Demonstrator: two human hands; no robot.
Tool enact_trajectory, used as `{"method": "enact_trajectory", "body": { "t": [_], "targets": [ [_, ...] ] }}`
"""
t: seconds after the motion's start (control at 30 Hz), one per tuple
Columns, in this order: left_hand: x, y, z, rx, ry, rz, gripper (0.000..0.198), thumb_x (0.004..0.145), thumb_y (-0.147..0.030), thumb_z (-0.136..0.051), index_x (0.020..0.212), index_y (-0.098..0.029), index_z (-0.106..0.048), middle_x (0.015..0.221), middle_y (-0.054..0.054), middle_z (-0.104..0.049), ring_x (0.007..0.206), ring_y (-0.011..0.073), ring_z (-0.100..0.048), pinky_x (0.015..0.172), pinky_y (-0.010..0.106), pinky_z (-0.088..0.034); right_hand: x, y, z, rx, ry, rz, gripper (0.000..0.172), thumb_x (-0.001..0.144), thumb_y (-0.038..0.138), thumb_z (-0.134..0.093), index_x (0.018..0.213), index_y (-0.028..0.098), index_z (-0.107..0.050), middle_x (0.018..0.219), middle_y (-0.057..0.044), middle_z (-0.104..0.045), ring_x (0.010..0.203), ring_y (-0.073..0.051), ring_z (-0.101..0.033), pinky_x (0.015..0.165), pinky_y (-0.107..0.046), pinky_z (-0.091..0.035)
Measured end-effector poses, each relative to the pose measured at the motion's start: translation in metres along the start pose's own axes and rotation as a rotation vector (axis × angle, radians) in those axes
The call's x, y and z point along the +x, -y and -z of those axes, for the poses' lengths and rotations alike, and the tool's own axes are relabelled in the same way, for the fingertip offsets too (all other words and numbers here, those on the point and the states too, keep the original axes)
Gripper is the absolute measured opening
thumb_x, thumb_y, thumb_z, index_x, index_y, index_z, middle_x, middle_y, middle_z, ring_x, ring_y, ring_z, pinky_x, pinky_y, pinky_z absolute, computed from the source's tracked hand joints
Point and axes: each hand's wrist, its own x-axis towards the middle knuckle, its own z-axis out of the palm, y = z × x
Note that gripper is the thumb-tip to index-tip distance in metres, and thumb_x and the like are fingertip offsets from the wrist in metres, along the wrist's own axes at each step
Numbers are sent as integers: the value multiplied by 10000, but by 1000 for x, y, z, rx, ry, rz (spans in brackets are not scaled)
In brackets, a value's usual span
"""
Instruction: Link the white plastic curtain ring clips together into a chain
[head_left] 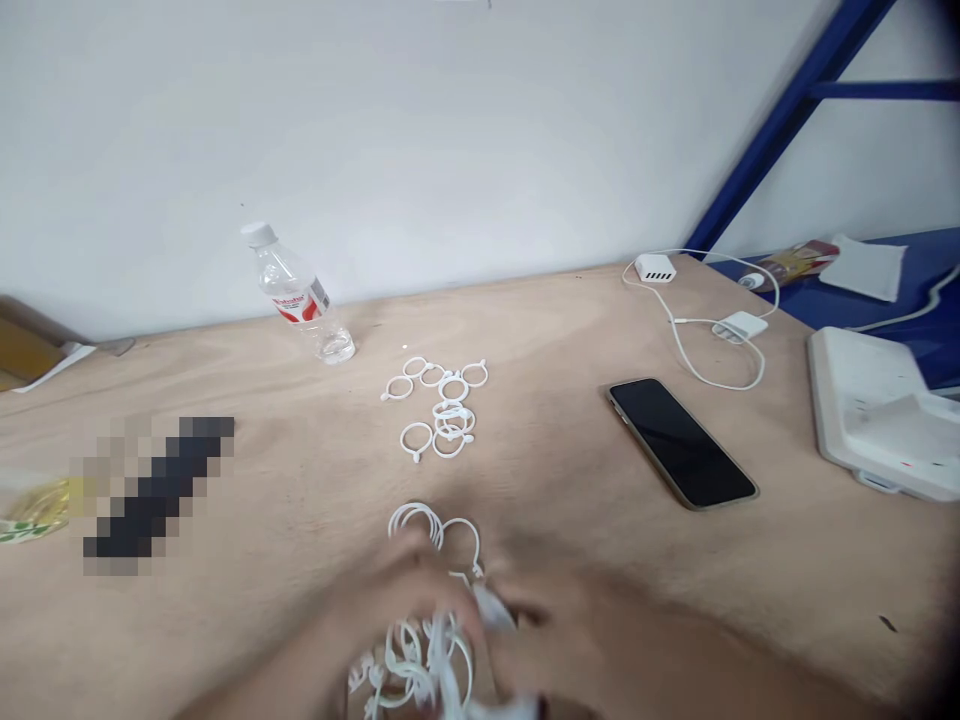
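My left hand [416,585] is closed, its fingers curled over white plastic rings at the bottom of the view. Against it, my right hand [555,625] is closed too, and a whitish piece [493,608] shows blurred at its fingertips. What either hand holds is smeared by motion. Several rings [409,665] lie bunched below and between the hands. Just beyond my left fingers are more white rings [416,515], some overlapping. Farther off, a loose cluster of rings with small eyelets [452,420] lies flat on the wooden table [540,330].
A water bottle [300,300] stands at the back left. On the right lie a phone [682,442], a white charger [655,268] with its cable, and a white device [885,410]. A pixelated dark patch [161,495] covers something at left, near a yellowish packet [37,510].
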Motion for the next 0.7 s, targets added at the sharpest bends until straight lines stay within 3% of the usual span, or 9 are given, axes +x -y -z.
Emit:
{"method": "enact_trajectory", "body": {
  "t": [0.07,0.13,0.2,0.3,0.4,0.57,0.63,0.7],
  "targets": [
    [24,17,19,87,-68,-4,446,817,-274,-550,1263,-298,-541,1042,69,-579,1011,256,-522,911,381,-444,11,-13,-2,-112,-63,-53,174,869,234,-488,925,206,-650,951,-95,-582,873,-227,-533,791,-383,-424],
    [49,37,35,408,-211,-48,430,850,-223,-475,1278,-252,-507,1165,86,-541,1112,255,-480,996,419,-392,18,-25,-4,-303,-119,-96,185,837,174,-498,950,186,-643,922,-95,-578,868,-232,-516,854,-421,-374],
    [69,56,46,598,-180,-101,410,862,-229,-458,1269,-224,-510,1231,108,-511,1160,266,-455,1017,439,-377,20,-36,-6,-434,-138,-117,275,795,150,-526,1039,217,-633,883,-61,-592,846,-215,-527,897,-422,-337],
    [84,72,51,668,-89,-119,263,890,-278,-438,1075,-220,-616,1132,97,-533,1050,239,-508,945,392,-435,16,-48,-6,-362,-116,-86,482,732,141,-565,1191,287,-583,778,10,-617,745,-172,-549,905,-382,-330],
    [87,71,52,631,-112,-107,242,898,-350,-445,912,-218,-648,1026,72,-538,979,219,-524,892,358,-457,13,-60,-5,-178,-185,15,484,713,164,-591,1194,222,-590,588,63,-542,617,-141,-517,872,-339,-370],
    [99,48,54,572,-348,-33,273,876,-449,-496,927,-220,-637,992,57,-547,952,221,-539,749,317,-474,15,-72,-7,-51,-380,50,354,777,211,-601,1125,151,-631,508,93,-396,509,-113,-420,709,-267,-427],
    [112,41,50,599,-335,-74,258,882,-428,-490,913,-216,-634,982,58,-562,964,222,-537,814,339,-460,15,-73,-7,-47,-380,37,329,784,212,-603,1107,161,-640,518,90,-398,500,-106,-417,665,-251,-422],
    [125,38,43,632,-250,-113,247,882,-407,-479,893,-213,-632,970,58,-582,971,226,-532,868,362,-440,15,-73,-7,-52,-384,30,320,784,209,-600,1097,168,-646,525,84,-413,505,-107,-428,643,-245,-421]
  ]
}}
